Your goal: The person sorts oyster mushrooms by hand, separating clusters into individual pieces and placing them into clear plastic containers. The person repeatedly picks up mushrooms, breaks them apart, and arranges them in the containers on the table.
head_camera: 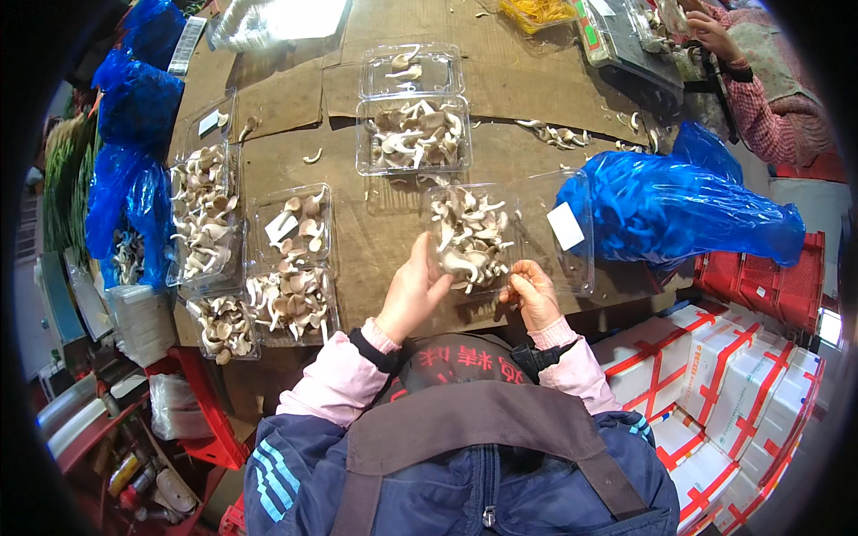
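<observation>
In front of me a clear plastic clamshell box (pixel 556 283) lies open, its left half filled with oyster mushrooms (pixel 469 231). My left hand (pixel 414 291) is at the box's left side, thumb apart from the fingers, the thumb close to the mushrooms. At the near right of the filled half, the fingertips of my right hand (pixel 534 293) are drawn together; whether they pinch a mushroom or the box edge is unclear. A white label (pixel 566 226) sits on the box's lid half. Just right of the lid is a blue plastic bag (pixel 643 208) with mushrooms inside.
More mushroom-filled clamshells stand ahead (pixel 413 137) and to the left (pixel 289 295). Loose mushrooms (pixel 556 136) lie on the cardboard-covered table (pixel 375 268). A weighing scale (pixel 623 43) and a co-worker's hand (pixel 714 33) are at far right. White foam boxes (pixel 730 382) are stacked at lower right.
</observation>
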Motion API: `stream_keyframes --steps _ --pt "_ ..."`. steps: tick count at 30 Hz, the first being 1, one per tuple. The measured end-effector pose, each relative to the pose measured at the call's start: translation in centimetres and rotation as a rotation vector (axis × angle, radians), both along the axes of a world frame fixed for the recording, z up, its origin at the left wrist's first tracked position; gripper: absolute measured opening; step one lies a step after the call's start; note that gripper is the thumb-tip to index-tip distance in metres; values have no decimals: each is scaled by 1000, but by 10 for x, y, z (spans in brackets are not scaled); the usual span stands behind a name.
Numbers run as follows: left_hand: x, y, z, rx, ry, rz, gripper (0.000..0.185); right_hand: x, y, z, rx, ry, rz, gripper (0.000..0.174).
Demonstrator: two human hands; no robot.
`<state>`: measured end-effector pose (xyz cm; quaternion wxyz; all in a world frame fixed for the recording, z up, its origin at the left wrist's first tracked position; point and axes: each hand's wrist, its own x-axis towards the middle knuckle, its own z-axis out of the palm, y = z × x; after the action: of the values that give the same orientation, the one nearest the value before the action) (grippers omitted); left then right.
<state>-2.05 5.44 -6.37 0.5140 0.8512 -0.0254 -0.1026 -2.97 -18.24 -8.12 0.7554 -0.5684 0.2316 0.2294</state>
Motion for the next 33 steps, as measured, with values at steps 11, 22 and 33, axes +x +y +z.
stream_keyframes --steps 11,22,33 --pt "-3 7 -12 -511 458 158 59 3 7 33 -45 -168 81 10" --pt "-2 3 9 -256 251 56 60 4 1 22 43 -120 73 12" --pt "-11 3 18 -215 191 103 59 5 2 15 192 -314 107 14"
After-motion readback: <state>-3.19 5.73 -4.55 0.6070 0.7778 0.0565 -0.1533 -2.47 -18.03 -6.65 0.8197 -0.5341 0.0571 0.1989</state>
